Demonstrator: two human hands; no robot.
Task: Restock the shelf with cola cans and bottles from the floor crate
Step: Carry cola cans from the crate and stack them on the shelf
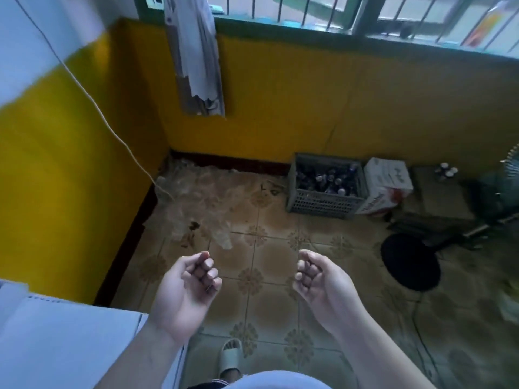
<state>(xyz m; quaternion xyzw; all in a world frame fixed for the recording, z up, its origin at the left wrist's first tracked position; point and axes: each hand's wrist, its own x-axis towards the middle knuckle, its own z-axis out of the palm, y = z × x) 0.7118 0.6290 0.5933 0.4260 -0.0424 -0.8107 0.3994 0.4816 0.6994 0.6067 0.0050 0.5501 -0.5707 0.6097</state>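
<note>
Nothing restocked yet as far as I could tell; no shelf in view. My left hand (185,287) & right hand (323,282) hung palms-up over the floor (266,279), fingers loosely curled, holding nothing. The crate (323,204) sat at the floor's far edge by the yellow wall, well apart from me, w/ cans & bottles (328,179) packed inside. A white carton (389,175) stood just beside it on the right. A black fan base (410,265) lay nearer, prob. clear of my path. Plastic wrap (196,197) filled the far-left corner.
</note>
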